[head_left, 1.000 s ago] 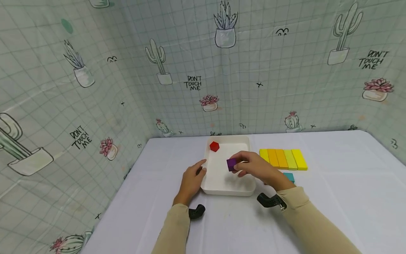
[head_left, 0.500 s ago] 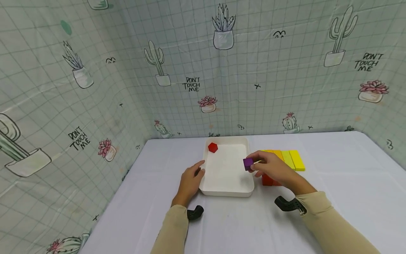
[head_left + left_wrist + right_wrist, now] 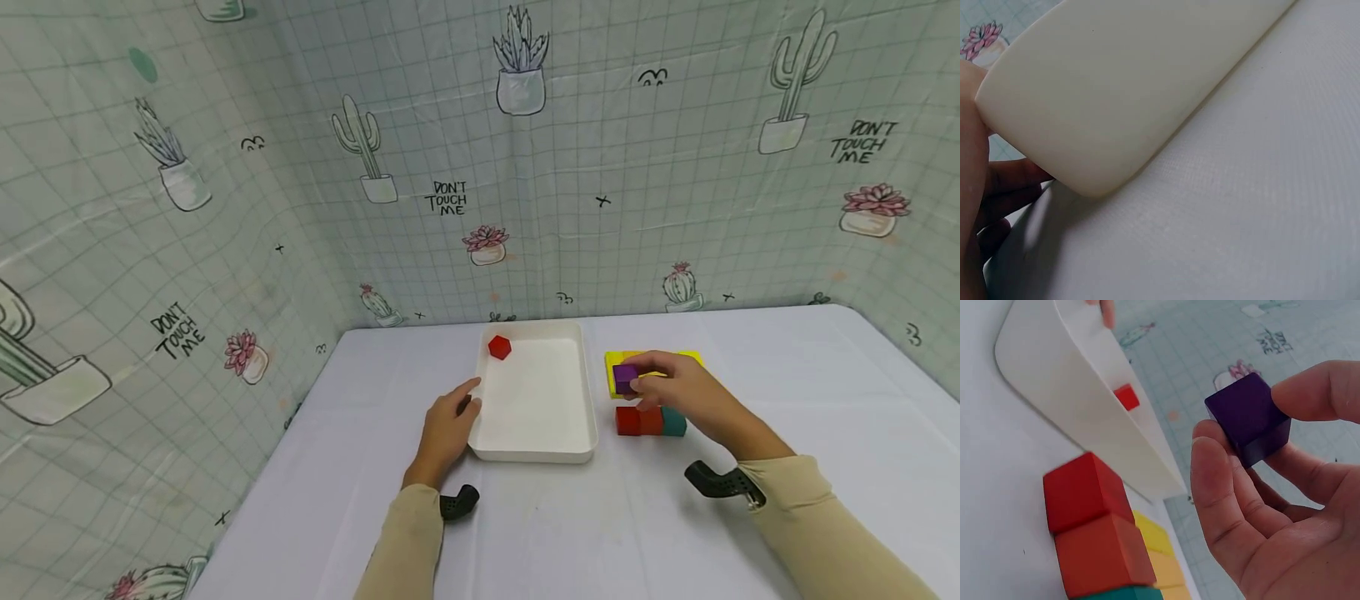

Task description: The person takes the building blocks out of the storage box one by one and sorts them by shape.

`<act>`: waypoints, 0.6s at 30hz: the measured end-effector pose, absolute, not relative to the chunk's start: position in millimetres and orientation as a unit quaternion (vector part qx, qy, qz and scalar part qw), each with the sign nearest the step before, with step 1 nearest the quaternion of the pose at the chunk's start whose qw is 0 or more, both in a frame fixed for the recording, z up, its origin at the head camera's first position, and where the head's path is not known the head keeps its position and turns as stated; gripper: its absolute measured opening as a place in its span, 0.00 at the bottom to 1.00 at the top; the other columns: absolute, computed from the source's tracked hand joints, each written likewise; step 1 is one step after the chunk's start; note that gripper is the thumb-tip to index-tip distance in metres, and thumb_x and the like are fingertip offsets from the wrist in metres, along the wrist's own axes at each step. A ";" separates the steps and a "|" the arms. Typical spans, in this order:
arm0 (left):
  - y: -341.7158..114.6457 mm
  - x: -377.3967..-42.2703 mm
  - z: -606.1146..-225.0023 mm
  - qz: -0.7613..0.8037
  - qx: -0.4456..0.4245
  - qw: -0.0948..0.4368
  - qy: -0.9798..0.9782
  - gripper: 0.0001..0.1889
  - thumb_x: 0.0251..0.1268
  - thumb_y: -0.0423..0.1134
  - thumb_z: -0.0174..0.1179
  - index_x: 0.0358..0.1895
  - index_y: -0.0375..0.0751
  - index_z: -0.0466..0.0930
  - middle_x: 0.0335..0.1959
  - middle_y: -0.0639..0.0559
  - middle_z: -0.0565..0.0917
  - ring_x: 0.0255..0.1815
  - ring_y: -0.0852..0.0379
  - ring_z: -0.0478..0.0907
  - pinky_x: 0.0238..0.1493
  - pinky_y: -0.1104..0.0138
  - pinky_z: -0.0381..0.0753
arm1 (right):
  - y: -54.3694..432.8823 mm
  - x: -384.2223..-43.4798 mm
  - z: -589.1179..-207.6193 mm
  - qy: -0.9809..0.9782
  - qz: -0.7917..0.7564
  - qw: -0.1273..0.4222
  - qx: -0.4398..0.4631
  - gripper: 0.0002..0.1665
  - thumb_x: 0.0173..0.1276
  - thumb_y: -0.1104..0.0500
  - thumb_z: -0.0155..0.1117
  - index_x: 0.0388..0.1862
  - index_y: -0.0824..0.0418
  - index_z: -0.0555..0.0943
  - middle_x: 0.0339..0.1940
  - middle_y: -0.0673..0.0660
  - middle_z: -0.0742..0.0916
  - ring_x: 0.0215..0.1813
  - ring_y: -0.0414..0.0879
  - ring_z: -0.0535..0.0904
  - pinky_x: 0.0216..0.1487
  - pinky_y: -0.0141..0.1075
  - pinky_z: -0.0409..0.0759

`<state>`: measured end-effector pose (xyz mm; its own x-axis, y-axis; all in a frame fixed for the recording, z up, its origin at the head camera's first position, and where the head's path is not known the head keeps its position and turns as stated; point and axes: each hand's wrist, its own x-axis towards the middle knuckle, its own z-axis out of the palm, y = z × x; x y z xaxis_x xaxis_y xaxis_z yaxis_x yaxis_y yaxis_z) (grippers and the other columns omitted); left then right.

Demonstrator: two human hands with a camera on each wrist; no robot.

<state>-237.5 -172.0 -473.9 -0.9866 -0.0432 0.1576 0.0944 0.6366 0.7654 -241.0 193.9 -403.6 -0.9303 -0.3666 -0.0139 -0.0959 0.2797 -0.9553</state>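
A purple cube [image 3: 625,379] is pinched between the thumb and fingers of my right hand [image 3: 693,396], held up in front of the yellow blocks. In the right wrist view the cube [image 3: 1244,412] sits tilted at the fingertips. My left hand [image 3: 442,429] touches the left side of the white tray [image 3: 532,457]; whether a fingertip hooks over its rim I cannot tell. A small red block [image 3: 499,347] lies in the tray's far left corner. Right of the tray, a red cube [image 3: 627,421], an orange-red cube [image 3: 651,422] and a teal cube [image 3: 674,422] form a row.
Behind the cube row lie flat yellow and orange blocks [image 3: 613,360], partly hidden by my right hand. A white cloth covers the table [image 3: 540,533]. Cloth walls [image 3: 570,167] with printed cacti rise at the back and left.
My right hand has carried the purple cube rightward, from over the tray to above the blocks beside it, uncovering the cube row. The left hand stays at the tray's side.
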 end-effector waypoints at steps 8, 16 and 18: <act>-173.5 -237.8 -472.1 -0.428 -0.009 0.082 -0.900 0.22 0.75 0.46 0.54 0.69 0.55 0.76 0.54 0.48 0.82 0.54 0.49 0.75 0.62 0.48 0.72 | 207.1 -236.8 -398.3 0.805 -0.569 0.103 -0.130 0.26 0.77 0.55 0.55 0.67 0.70 0.70 0.63 0.69 0.76 0.55 0.64 0.81 0.52 0.37 0.82; -172.7 -236.3 -473.1 -0.429 -0.012 0.078 -0.900 0.22 0.75 0.45 0.55 0.69 0.56 0.76 0.54 0.48 0.82 0.57 0.48 0.75 0.63 0.48 0.71 | 226.8 -230.3 -403.2 0.796 -0.586 0.104 -0.115 0.29 0.78 0.54 0.54 0.68 0.73 0.68 0.66 0.72 0.72 0.56 0.59 0.78 0.51 0.35 0.82; -172.2 -236.3 -472.5 -0.428 -0.012 0.079 -0.900 0.22 0.75 0.45 0.55 0.69 0.56 0.76 0.55 0.48 0.82 0.58 0.48 0.75 0.64 0.48 0.71 | 232.3 -228.6 -404.1 0.791 -0.593 0.105 -0.110 0.30 0.79 0.53 0.54 0.68 0.75 0.67 0.67 0.72 0.70 0.56 0.58 0.76 0.50 0.35 0.83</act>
<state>-236.3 -172.2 -472.5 -0.9873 -0.0451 0.1521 0.0894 0.6336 0.7685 -228.6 232.3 -404.1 -0.9539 -0.2981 -0.0355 -0.0493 0.2724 -0.9609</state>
